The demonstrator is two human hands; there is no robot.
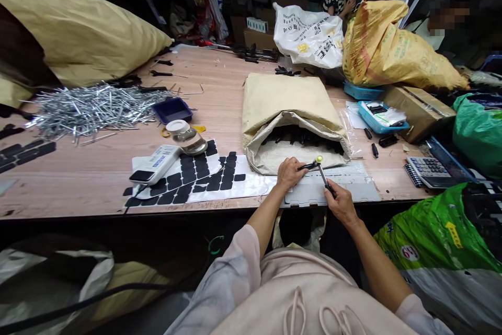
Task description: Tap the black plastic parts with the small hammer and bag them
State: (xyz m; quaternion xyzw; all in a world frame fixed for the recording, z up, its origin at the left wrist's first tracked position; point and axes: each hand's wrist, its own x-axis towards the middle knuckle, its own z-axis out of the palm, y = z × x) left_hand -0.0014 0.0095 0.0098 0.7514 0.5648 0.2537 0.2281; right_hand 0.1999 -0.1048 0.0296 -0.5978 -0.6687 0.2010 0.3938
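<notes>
Near the table's front edge, my left hand [289,173] is closed on a small black part [308,166], just in front of an open paper sack [290,94]. My right hand [342,203] grips the dark handle of a small hammer-like tool [324,177], its shaft slanting up to the left. The tool's yellowish head meets the end of the black part; whether they touch is unclear. Many black pieces [301,136] show inside the sack's mouth. Under both hands lies a flat grey-white board [353,183].
On the left are a heap of metal rods [98,110], a dark blue tray [172,111], a jar [187,137], a white device [157,164] and black sticker sheets [188,170]. A calculator [427,170] and blue basket [382,115] stand right. People are beyond the table.
</notes>
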